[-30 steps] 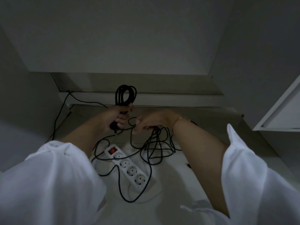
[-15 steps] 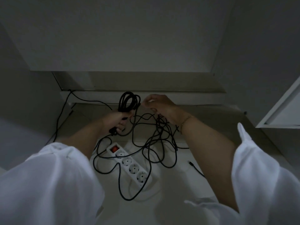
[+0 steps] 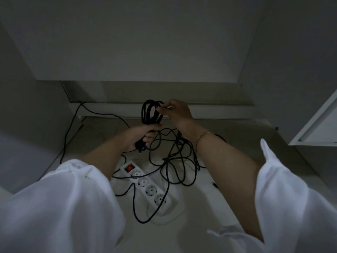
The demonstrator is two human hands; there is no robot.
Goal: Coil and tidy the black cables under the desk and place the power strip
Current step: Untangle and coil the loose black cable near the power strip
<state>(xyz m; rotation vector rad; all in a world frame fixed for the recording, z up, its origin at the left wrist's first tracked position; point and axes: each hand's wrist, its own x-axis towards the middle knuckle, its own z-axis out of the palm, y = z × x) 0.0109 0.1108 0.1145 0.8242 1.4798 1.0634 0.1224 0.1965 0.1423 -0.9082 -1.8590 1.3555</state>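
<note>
A coil of black cable (image 3: 152,112) stood upright above the fingers (image 3: 148,138) of the left hand (image 3: 139,136), which were curled tight round its lower end, with what looked like a dark plug end poking out just beneath them. The right hand (image 3: 176,113), level with the top of the coil and touching it, pinched a strand between thumb and fingertips (image 3: 160,110), apparently laying a fresh loop onto the bundle. Below both hands the loose cable (image 3: 167,159) sagged in a tangle to the pale floor (image 3: 200,207). Part of it crossed the white power strip (image 3: 145,181), which lay flat beneath the left wrist, its red switch (image 3: 129,168) at the end nearest the fingers. A separate black lead (image 3: 72,125) ran off to the left of the left hand toward the back wall. The winding looked only partly done, with much slack to gather. Done well, each turn should match the loops already held, and the left grip should be firm enough to stop them springing apart. The right hand should draw slack gently, as the strands under the right wrist crossed one another and looked liable to knot or drag the strip.
</note>
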